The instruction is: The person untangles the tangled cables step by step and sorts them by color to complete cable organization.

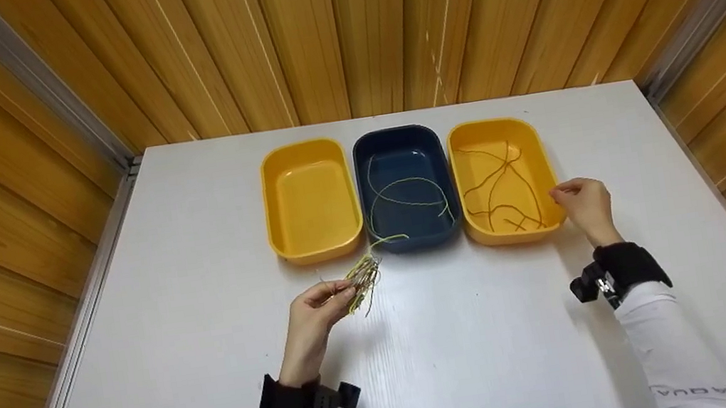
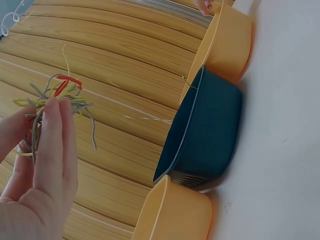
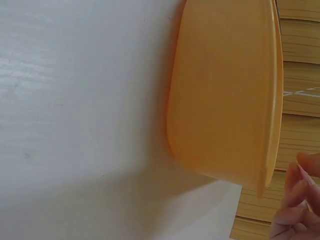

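Observation:
My left hand [image 1: 319,318] pinches a tangled bundle of thin, string-like strands [image 1: 364,274] between thumb and fingers, in front of the bins. Yellow, grey and red pieces show in the bundle [image 2: 60,97] in the left wrist view. My right hand [image 1: 582,203] is at the right edge of the right yellow bin [image 1: 515,237], fingers curled, thumb near index finger [image 3: 295,175]. Whether anything thin is between those fingertips is unclear. Orange-brown strands [image 1: 507,168] lie in that bin. Yellow-green strands [image 1: 410,203] lie in the dark blue bin [image 1: 412,243].
A left yellow bin [image 1: 313,208] stands beside the blue one, with no strands visible inside. All the bins form a row toward the back of the white table [image 1: 473,360]. Wood-look panels [image 1: 338,35] enclose the back and sides.

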Demonstrator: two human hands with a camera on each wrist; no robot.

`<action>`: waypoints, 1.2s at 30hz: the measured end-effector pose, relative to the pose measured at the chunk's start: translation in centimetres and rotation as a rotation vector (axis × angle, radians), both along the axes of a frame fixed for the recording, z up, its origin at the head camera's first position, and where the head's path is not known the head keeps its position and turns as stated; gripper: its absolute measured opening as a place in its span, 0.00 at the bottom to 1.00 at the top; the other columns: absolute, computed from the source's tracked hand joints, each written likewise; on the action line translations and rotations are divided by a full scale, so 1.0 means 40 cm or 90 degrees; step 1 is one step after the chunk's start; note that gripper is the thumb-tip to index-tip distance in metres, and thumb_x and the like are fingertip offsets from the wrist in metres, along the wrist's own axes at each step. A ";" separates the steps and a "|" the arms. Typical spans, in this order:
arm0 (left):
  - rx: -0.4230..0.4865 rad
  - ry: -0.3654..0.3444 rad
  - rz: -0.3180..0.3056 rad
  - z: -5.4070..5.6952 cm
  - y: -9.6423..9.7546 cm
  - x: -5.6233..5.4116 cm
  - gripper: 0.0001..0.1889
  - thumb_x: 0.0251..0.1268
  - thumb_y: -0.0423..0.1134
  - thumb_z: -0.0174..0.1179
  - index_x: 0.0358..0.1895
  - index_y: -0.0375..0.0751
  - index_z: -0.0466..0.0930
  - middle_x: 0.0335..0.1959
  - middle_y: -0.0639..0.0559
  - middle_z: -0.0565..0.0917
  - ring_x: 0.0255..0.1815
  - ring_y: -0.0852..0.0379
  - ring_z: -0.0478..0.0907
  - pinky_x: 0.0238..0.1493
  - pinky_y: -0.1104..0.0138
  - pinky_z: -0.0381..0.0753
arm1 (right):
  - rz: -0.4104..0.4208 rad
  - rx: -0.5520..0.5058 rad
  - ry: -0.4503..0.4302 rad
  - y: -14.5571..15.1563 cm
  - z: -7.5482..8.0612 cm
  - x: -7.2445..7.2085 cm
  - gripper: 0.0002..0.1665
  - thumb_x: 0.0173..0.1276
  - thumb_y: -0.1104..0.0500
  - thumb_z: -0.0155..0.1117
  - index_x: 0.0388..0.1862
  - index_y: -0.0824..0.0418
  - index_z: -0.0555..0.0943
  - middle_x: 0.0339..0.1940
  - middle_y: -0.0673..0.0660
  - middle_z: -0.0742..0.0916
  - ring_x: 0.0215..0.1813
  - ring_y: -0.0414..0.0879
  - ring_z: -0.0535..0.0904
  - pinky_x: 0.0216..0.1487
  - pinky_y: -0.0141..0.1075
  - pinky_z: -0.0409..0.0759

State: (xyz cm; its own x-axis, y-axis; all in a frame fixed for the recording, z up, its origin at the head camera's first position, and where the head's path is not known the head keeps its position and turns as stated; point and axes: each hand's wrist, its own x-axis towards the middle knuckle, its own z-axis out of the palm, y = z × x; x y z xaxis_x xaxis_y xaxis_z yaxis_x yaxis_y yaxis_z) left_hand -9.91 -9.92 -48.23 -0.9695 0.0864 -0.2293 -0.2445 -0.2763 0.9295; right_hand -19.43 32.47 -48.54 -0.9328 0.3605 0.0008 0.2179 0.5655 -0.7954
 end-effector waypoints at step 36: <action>0.025 0.025 -0.074 0.034 0.135 -0.017 0.08 0.61 0.22 0.63 0.41 0.23 0.86 0.28 0.59 0.87 0.33 0.67 0.84 0.41 0.75 0.87 | 0.318 -0.155 -0.042 -0.360 0.047 0.188 0.14 0.74 0.64 0.62 0.47 0.77 0.85 0.32 0.58 0.89 0.29 0.35 0.75 0.35 0.26 0.74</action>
State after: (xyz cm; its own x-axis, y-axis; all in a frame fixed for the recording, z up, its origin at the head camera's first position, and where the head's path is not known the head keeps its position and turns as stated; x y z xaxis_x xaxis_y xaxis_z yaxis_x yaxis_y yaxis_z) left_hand -10.60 -4.52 -46.88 -0.9606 0.2071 -0.1852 -0.2403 -0.2846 0.9280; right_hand -11.89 18.09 -46.66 -0.9855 -0.1426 -0.0914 0.0245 0.4138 -0.9100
